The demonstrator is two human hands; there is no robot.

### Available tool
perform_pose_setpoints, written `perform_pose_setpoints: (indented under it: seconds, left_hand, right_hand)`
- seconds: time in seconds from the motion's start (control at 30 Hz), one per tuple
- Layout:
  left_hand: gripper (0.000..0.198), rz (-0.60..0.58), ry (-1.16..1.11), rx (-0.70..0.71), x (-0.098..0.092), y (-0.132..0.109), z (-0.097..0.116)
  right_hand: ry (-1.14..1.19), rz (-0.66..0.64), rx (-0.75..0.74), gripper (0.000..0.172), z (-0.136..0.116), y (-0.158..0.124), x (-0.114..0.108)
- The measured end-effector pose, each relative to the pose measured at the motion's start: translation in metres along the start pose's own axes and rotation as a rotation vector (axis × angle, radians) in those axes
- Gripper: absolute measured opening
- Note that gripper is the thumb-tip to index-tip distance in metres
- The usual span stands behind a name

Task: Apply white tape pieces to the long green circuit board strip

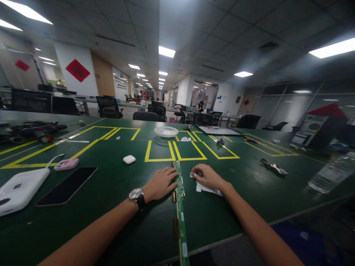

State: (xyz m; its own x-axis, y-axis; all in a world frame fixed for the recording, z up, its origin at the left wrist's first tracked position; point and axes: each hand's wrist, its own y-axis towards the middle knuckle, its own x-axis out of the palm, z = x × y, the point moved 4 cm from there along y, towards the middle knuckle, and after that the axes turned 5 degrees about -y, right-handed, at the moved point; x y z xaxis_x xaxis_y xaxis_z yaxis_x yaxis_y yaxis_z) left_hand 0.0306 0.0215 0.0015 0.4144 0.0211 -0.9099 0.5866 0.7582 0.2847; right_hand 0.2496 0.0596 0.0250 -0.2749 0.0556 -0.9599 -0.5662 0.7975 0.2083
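Note:
A long narrow green circuit board strip (180, 207) lies on the dark green table (116, 192), running from the near edge away from me. My left hand (161, 183), with a wristwatch on its wrist, rests flat on the strip's far part, fingers stretched out. My right hand (206, 175) lies just right of the strip, fingers curled in a pinch on a small white piece (192, 174). Under that hand lies a crumpled white paper or cloth (206, 189).
A black phone (68, 184), white power bank (19, 188), pink case (66, 164) and white earbud case (129, 159) lie to the left. Beyond are a white basket (166, 131), a flat panel (219, 130), pliers (273, 167), and a plastic bottle (331, 173) at right. A person sits far off.

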Motion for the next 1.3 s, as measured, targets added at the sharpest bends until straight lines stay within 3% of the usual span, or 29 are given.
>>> perform_pose_setpoints:
  seconds: [0.1,0.27,0.47,0.63,0.93,1.3]
  left_hand:
    - [0.045,0.017,0.000,-0.002,0.001,0.000,-0.002]
    - [0.045,0.017,0.004,0.004,0.003,0.000,-0.002]
    - [0.044,0.028,-0.008,-0.004,0.002,0.000,-0.002]
    - [0.045,0.032,-0.012,-0.008,0.002,0.000,-0.002]
    - [0.043,0.026,-0.009,-0.009,0.002,0.000,-0.002]
    - [0.046,0.032,-0.017,-0.008,0.003,0.000,-0.002]
  right_hand:
    - [0.055,-0.003,-0.115,0.018,-0.025,0.000,0.000]
    - [0.030,-0.007,-0.147,0.015,-0.043,0.001,0.002]
    - [0.007,0.000,-0.132,0.015,-0.043,0.001,0.002]
    - [0.029,-0.052,-0.149,0.031,-0.044,-0.001,0.001]
    - [-0.104,-0.016,-0.148,0.021,-0.047,-0.001,0.000]
    - [-0.215,-0.029,-0.234,0.021,-0.049,-0.002,-0.001]
